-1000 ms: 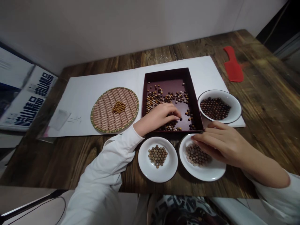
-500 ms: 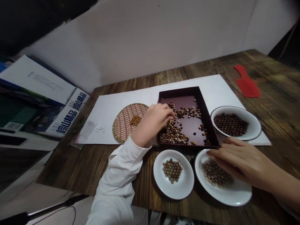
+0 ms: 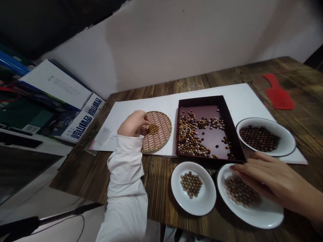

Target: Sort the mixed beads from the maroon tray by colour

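At a wooden bench (image 3: 161, 191), a person's left hand (image 3: 133, 123), in a white sleeve (image 3: 123, 174), hovers at the edge of a round woven tray (image 3: 164, 132); its fingers (image 3: 146, 118) are bunched together, tips down, just beside a small heap of yellow beans (image 3: 153, 129), and whether they pinch anything cannot be told; the right hand (image 3: 262, 176) reaches across the rim of a wide white plate (image 3: 262, 218), its fingers (image 3: 252, 168) stretched out side by side, clamped on nothing, above a cluster of pale beans (image 3: 239, 191); that hand sits just beside the near corner of a dark red box (image 3: 199, 101), which stands with the tray on a white paper sheet (image 3: 141, 107); mixed beans (image 3: 189, 134) of brown, yellow and near-black lie heaped along the box's left side, with more scattered across its floor; a smaller white plate (image 3: 207, 198) holds a tidy cluster of brown beans (image 3: 191, 184), between the left arm and the wide plate; a white bowl (image 3: 264, 120) of dark beans (image 3: 259, 138) stands right of the box; a red plastic scraper (image 3: 279, 94) lies at the bench's far right; books (image 3: 55, 84) with blue lettering lean beyond its left edge.
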`<act>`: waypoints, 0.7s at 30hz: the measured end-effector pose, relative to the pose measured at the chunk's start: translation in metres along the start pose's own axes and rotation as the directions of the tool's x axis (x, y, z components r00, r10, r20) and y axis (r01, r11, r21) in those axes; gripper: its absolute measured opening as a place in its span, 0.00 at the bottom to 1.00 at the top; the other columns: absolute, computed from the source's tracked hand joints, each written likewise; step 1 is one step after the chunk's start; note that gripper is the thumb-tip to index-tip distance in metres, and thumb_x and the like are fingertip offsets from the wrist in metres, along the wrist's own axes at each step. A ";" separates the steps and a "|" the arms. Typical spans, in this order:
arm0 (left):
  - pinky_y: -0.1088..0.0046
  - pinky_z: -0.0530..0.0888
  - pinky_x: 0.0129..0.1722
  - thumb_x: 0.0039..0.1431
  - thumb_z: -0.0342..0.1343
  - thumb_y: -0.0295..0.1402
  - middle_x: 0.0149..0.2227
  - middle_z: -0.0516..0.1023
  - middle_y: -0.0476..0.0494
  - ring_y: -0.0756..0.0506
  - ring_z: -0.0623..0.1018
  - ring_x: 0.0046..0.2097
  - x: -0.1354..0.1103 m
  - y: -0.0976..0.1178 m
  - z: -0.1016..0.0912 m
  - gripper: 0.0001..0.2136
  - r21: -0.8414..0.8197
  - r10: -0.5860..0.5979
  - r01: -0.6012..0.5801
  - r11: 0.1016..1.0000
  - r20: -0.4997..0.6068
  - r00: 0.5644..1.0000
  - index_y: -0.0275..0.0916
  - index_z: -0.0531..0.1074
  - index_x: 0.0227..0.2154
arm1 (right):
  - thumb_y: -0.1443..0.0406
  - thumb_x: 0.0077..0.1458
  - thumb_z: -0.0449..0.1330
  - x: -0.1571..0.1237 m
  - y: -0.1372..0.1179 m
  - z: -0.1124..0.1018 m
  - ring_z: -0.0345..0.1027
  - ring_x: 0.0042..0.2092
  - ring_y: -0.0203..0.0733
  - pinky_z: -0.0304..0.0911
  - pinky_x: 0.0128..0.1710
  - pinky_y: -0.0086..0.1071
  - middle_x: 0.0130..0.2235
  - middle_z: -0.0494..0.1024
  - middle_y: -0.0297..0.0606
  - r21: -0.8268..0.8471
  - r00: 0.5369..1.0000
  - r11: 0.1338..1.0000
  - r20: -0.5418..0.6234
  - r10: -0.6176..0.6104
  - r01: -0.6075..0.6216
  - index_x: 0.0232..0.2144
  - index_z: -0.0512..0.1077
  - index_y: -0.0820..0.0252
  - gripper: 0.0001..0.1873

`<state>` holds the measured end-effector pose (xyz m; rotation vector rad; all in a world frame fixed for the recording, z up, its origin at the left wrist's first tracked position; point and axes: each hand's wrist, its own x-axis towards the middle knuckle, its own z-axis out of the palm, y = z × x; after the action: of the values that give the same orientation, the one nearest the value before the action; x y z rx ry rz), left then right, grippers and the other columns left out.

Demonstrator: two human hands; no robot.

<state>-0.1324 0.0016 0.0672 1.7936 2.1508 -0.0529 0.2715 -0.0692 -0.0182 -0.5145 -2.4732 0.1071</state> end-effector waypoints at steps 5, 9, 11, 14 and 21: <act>0.75 0.70 0.34 0.50 0.61 0.28 0.30 0.82 0.45 0.47 0.79 0.34 0.008 0.001 0.012 0.02 -0.034 0.024 -0.021 0.999 0.070 0.997 0.37 0.78 0.26 | 0.74 0.58 0.56 0.004 -0.001 -0.002 0.71 0.28 0.42 0.65 0.31 0.40 0.30 0.78 0.38 -0.057 0.999 0.997 -0.008 -0.049 0.048 0.42 0.69 0.56 0.11; 0.76 0.69 0.36 0.50 0.61 0.30 0.32 0.82 0.45 0.47 0.78 0.35 0.021 -0.010 0.019 0.03 0.012 -0.007 0.007 1.000 0.007 1.000 0.37 0.79 0.28 | 0.71 0.63 0.52 0.011 -0.004 -0.004 0.67 0.25 0.36 0.61 0.29 0.36 0.26 0.76 0.33 -0.078 0.996 0.994 -0.014 -0.083 0.082 0.40 0.67 0.59 0.06; 0.76 0.69 0.37 0.51 0.61 0.32 0.33 0.82 0.44 0.47 0.78 0.36 0.028 -0.016 0.022 0.05 0.042 -0.026 0.027 0.999 -0.036 0.999 0.37 0.79 0.30 | 0.71 0.65 0.50 0.014 -0.005 -0.005 0.65 0.24 0.34 0.59 0.29 0.34 0.25 0.75 0.32 -0.092 0.996 0.992 -0.022 -0.089 0.087 0.39 0.67 0.60 0.06; 0.75 0.68 0.38 0.51 0.60 0.34 0.36 0.82 0.43 0.46 0.78 0.39 0.034 -0.021 0.025 0.08 0.076 -0.035 0.041 0.996 -0.079 0.996 0.38 0.80 0.33 | 0.71 0.66 0.49 0.015 -0.005 -0.006 0.66 0.25 0.33 0.58 0.30 0.32 0.25 0.75 0.32 -0.108 0.995 0.990 -0.029 -0.096 0.092 0.38 0.67 0.62 0.07; 0.76 0.68 0.37 0.52 0.59 0.34 0.37 0.82 0.43 0.47 0.78 0.39 0.037 -0.025 0.030 0.09 0.096 -0.059 0.065 0.993 -0.062 0.996 0.38 0.80 0.35 | 0.70 0.66 0.49 0.015 -0.004 -0.005 0.65 0.25 0.33 0.58 0.31 0.32 0.25 0.75 0.31 -0.105 0.995 0.989 -0.014 -0.103 0.101 0.38 0.67 0.61 0.08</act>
<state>-0.1547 0.0246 0.0243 1.8022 2.2818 -0.1242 0.2618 -0.0672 -0.0053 -0.4291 -2.4904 -0.0683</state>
